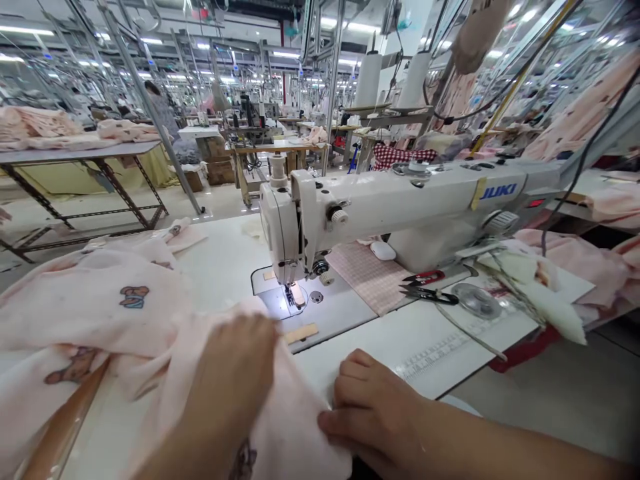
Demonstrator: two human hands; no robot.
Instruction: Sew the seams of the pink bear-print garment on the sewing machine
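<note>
Pale pink fabric (295, 413) printed with bears spreads over the left of the sewing table and hangs toward me. My left hand (240, 360), a little blurred, is closed on its upper part, just in front of the sewing machine's needle plate. Lower and to the right, my right hand (375, 407) has its fingers curled, thumb and fingers pinching the fabric's right edge. The presser foot (291, 293) of the white sewing machine (360, 213) is lit by a small lamp. No fabric shows beneath the foot.
Right of the needle plate lie a checked pink cloth (367, 273), red-handled snips (425, 277), black snips (430, 295) and a clear round disc (477, 300). Ruler markings (435, 357) run near the table's front edge. Thread cones (369, 80) stand behind the machine.
</note>
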